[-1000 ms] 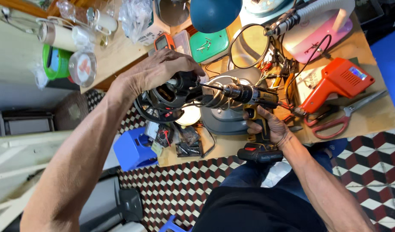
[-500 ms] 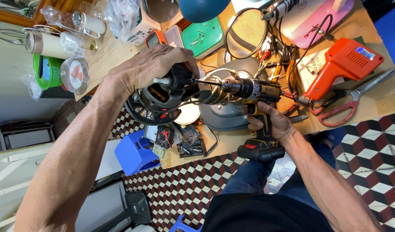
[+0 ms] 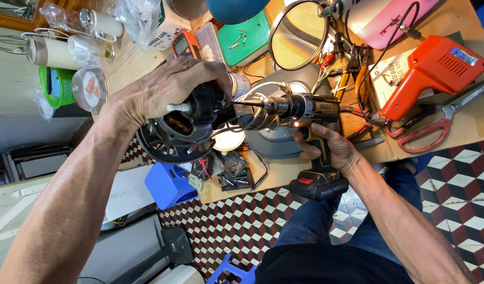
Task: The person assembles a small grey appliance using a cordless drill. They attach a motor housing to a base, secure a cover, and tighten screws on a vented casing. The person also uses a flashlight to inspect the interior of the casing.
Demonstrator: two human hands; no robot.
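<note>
A cluttered wooden workbench [image 3: 465, 123] runs across the top of the view, above a checkered tile floor [image 3: 242, 221]. Over its near edge the left hand [image 3: 171, 89] is clamped from above around a black fan motor housing [image 3: 184, 126], fingers curled over the top and the ribbed round rim showing below the palm. The housing sits fully inside that grip, held off the bench and tilted so its face turns toward the right hand. The right hand [image 3: 326, 147] is wrapped tight around the handle of a cordless drill [image 3: 310, 113], whose dark battery block hangs under the fist. The drill lies level, its bit pointing left and meeting the housing just beside the left fingertips, so the two hands are joined through the tool. A small light glows at the drill's front.

Behind the drill lies a grey round base [image 3: 276, 142] and a round mirror [image 3: 297, 34]. Farther right lie an orange heat gun [image 3: 436, 73] and red-handled scissors [image 3: 436, 131], well apart from both hands. A green tray [image 3: 247, 37] with screws sits near the top, and a blue stool [image 3: 168, 184] stands below the bench edge.
</note>
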